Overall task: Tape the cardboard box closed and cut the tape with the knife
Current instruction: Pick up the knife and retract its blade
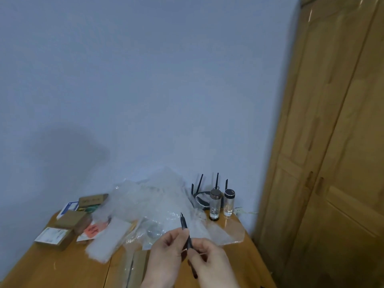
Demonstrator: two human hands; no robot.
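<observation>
A slim black knife (pixel 184 224) points up and away over the wooden table (pixel 52 267). My left hand (pixel 166 254) pinches its middle, and my right hand (pixel 212 260) grips its lower end. Both hands are low in the view, near the table's front. Small cardboard boxes (pixel 70 222) lie stacked at the left of the table, one with a white label (pixel 52 234). Another flat cardboard box (pixel 92 199) lies behind them. No roll of tape can be made out.
Crumpled clear plastic wrap (pixel 158 200) covers the table's middle. Two clear bottles with dark caps (pixel 222 203) stand at the back right, in front of a black router with antennas (pixel 202 196). A wooden wardrobe (pixel 336 142) fills the right side. A white foam sheet (pixel 108 240) lies left of my hands.
</observation>
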